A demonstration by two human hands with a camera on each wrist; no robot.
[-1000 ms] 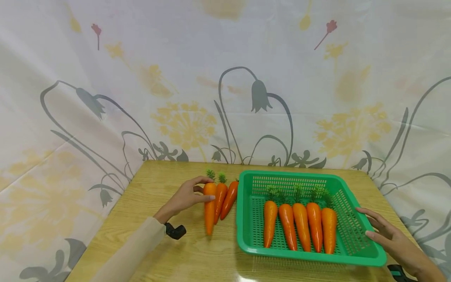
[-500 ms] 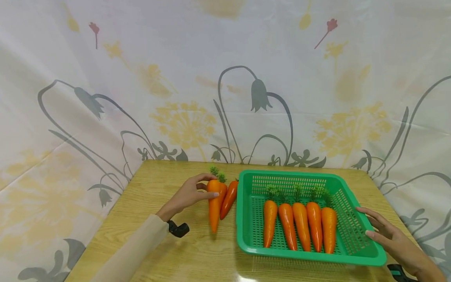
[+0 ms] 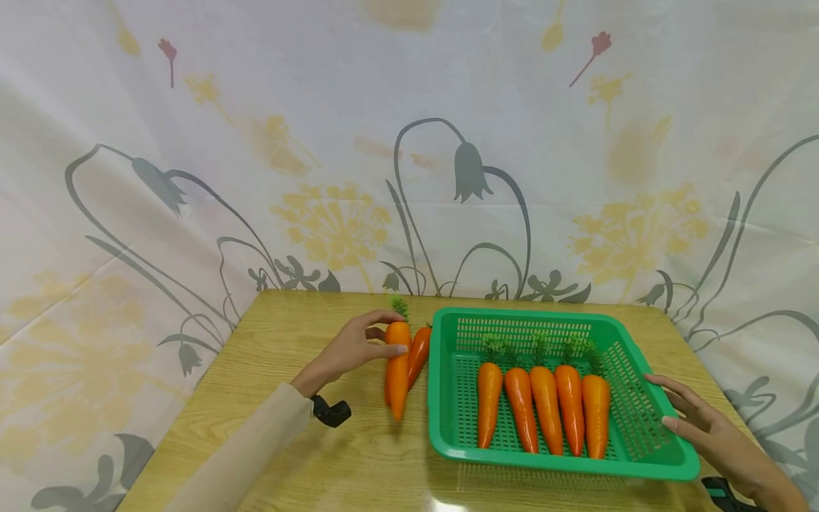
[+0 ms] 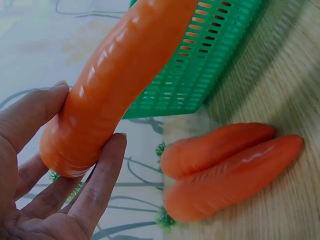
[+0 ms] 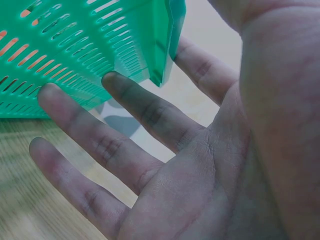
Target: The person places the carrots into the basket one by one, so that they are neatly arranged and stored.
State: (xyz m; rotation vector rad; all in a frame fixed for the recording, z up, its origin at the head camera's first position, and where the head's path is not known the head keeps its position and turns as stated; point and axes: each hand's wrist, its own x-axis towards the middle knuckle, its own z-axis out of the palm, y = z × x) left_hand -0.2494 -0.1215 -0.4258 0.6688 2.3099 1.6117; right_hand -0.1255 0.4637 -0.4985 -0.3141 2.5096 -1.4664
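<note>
While I watch from afar by head view, left hand (image 3: 358,348): half closed, it pinches one carrot (image 3: 398,370) near its thick end, left of the green basket (image 3: 550,462).
Basket: it stands on the wooden table (image 3: 384,462); five carrots (image 3: 547,402) lie inside in a row.
Right hand (image 3: 710,434): thumb and fingertips touch the basket's right rim.
Left wrist view, two more carrots (image 4: 232,180): on the table side by side, apart from the held one.
Right wrist view, right fingers (image 5: 105,145): spread and nearly straight, at the basket's wall.
</note>
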